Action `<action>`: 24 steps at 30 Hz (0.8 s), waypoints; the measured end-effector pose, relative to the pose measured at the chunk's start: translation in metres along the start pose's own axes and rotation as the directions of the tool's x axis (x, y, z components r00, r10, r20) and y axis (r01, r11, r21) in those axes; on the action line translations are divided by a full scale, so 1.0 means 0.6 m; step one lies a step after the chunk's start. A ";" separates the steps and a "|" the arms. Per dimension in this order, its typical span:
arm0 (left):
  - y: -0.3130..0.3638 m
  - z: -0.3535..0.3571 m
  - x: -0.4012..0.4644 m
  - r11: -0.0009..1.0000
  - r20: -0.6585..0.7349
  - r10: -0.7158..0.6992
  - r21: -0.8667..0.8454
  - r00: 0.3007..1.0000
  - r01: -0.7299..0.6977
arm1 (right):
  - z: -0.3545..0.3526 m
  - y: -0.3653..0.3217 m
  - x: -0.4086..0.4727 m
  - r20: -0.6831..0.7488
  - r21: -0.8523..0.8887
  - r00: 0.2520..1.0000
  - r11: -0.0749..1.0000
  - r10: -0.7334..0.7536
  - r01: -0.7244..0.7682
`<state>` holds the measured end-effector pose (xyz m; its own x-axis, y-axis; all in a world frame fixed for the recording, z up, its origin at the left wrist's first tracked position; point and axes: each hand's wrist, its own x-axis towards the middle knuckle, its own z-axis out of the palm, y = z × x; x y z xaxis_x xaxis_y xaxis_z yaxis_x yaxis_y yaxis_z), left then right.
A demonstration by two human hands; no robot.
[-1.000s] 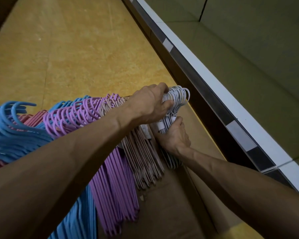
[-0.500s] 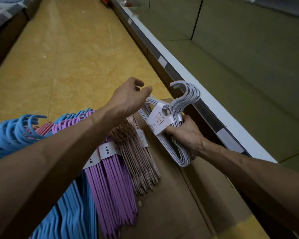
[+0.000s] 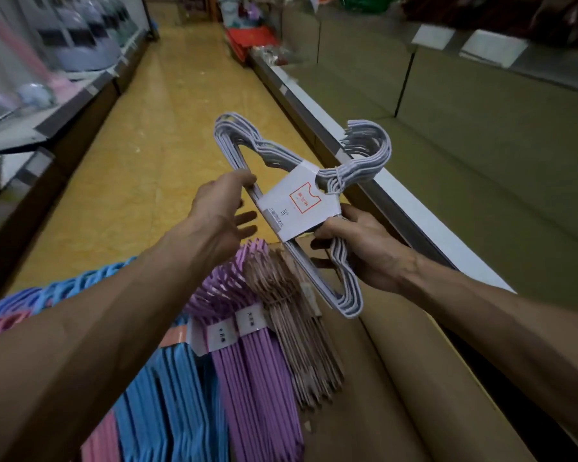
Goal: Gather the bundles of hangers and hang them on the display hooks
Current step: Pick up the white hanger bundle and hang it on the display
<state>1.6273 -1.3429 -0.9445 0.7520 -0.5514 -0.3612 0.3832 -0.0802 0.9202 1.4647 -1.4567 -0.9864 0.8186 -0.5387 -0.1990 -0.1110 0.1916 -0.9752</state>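
Note:
A bundle of white hangers (image 3: 364,151) with a white paper label is lifted above the cardboard box (image 3: 397,378). My right hand (image 3: 357,245) grips the bundle just below the label. My left hand (image 3: 224,208) touches the bundle's left side, thumb on the bottom bar, fingers loosely spread. In the box lie more bundles: beige hangers (image 3: 297,321), purple hangers (image 3: 247,355), blue hangers (image 3: 167,395) and pink hangers (image 3: 101,438). No display hooks are in view.
An olive shelf unit (image 3: 481,168) with a white front edge runs along the right. A shelf of blurred goods (image 3: 47,61) lines the left side. The yellow aisle floor (image 3: 167,128) stretches ahead, with red items (image 3: 251,41) at its far end.
The white bundle has come up out of the box and turned flat toward me. My left hand moved from the hooks to the bundle's left side. The view tilted up the aisle.

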 end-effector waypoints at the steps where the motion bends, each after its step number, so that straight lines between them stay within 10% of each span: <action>1: 0.005 -0.008 -0.004 0.998 0.035 -0.003 -0.064 0.999 0.005 | 0.012 -0.006 0.004 0.033 0.027 0.999 1.000 0.000 -0.001; 12: 0.094 -0.118 -0.056 0.873 -0.124 -0.198 -0.473 0.972 0.118 | 0.144 -0.109 -0.016 0.150 -0.189 0.974 0.972 0.168 -0.139; 24: 0.468 -0.224 -0.189 0.753 -0.379 -0.127 -0.638 0.916 -0.159 | 0.355 -0.521 -0.024 0.300 -0.643 0.954 0.738 -0.001 0.203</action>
<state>1.7222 -1.1912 -0.6654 0.8438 -0.1802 -0.5055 0.5110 0.5575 0.6543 1.6076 -1.3342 -0.6581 0.9501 -0.2681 -0.1595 -0.2780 -0.4958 -0.8228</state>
